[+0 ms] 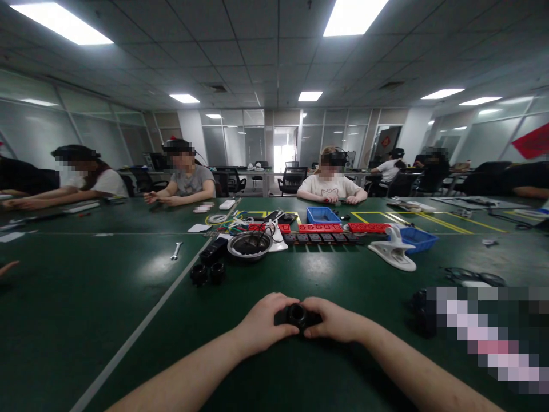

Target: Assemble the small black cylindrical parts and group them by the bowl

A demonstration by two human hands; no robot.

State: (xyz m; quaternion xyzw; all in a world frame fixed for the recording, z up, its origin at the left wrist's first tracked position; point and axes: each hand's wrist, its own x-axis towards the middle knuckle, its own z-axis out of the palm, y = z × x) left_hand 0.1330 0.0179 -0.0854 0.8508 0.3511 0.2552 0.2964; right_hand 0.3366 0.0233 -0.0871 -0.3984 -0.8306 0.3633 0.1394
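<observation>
Between my two hands is a small black fitting (297, 314) with a round hole facing up, just above or on the green table. My left hand (268, 323) grips it from the left, thumb and fingers closed around its side. From the right, my right hand (334, 320) pinches it the same way, and the two hands nearly meet. The fingers hide much of the fitting's sides. Farther off to the left stand two similar black round pieces (198, 274), side by side.
Beyond my hands lie a round metal pan (250, 246), red power strips (319, 228), a blue tray (322, 216) and a white clamp stand (394, 252). A wrench (176, 250) lies left. A blurred-out shape (489, 337) is close on my right. Other people sit across the table.
</observation>
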